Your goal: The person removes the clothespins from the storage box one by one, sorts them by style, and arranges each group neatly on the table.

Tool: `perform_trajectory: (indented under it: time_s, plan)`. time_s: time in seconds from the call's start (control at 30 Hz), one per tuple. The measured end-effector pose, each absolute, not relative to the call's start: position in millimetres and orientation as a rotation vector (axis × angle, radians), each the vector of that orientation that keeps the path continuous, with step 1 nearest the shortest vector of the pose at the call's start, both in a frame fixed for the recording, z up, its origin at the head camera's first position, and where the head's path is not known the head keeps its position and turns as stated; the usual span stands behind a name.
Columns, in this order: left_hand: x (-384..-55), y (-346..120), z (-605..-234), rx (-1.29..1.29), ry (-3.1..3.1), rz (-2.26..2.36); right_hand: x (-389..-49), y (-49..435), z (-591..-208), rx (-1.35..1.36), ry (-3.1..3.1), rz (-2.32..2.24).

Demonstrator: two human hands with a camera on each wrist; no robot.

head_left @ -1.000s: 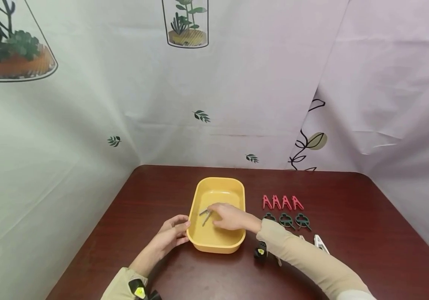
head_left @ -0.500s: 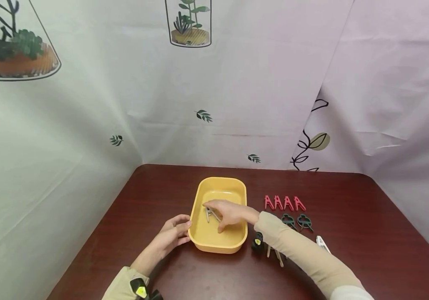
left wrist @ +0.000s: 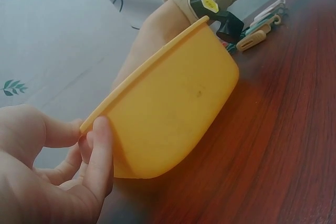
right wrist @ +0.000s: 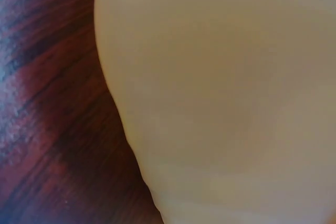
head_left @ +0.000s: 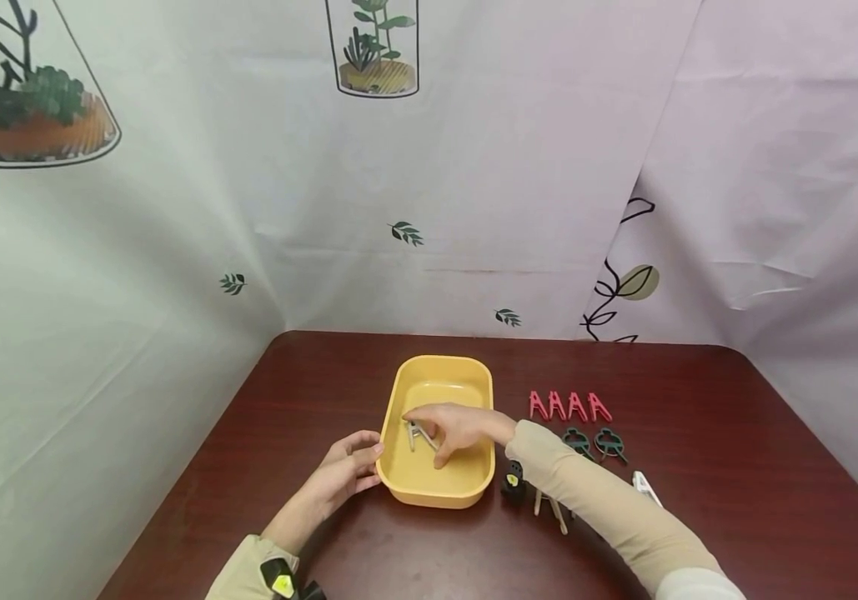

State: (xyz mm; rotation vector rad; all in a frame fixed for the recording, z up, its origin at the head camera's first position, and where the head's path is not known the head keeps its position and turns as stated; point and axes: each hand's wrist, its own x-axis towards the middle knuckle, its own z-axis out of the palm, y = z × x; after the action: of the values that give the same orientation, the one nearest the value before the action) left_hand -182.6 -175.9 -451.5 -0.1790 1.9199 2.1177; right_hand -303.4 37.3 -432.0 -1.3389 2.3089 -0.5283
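Observation:
My left hand [head_left: 346,468] pinches the left rim of a yellow plastic basin [head_left: 439,498]; in the left wrist view its thumb and fingers [left wrist: 102,145] meet at the rim. Inside the basin lies a pale, A-shaped clothespin [head_left: 413,437], legs towards me. My right hand [head_left: 454,427] reaches over the basin's right side, its index fingertip at the clothespin's top and its thumb apart, near the right leg. Other fingers are hidden under the hand. A blurred pale surface [right wrist: 220,98] fills most of the right wrist view, where the hand does not show.
Right of the basin stands a row of red clothespins [head_left: 557,406], with round green clips [head_left: 609,444] nearer me. A white clothespin [head_left: 646,487] and a beige one [head_left: 550,511] lie partly behind the right sleeve [head_left: 601,500]. Printed cloth [head_left: 474,208] hangs around the dark wooden table [head_left: 413,550].
The clothespin in the basin has turned so its legs point more towards me. My right hand has shifted slightly left and its thumb has spread. The left hand stays on the rim.

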Motion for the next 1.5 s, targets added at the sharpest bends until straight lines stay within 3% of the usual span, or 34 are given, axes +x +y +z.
perform_trajectory:
  time_s: [0.9, 1.5]
  plan:
    - [-183, -173, -451, -0.165, 1.914, 2.117, -302, 38, -433, -1.38, 2.35, -0.546]
    - [-183, -177, -453, -0.181, 1.924, 2.122, -289, 64, -411, -1.347, 2.234, -0.949]
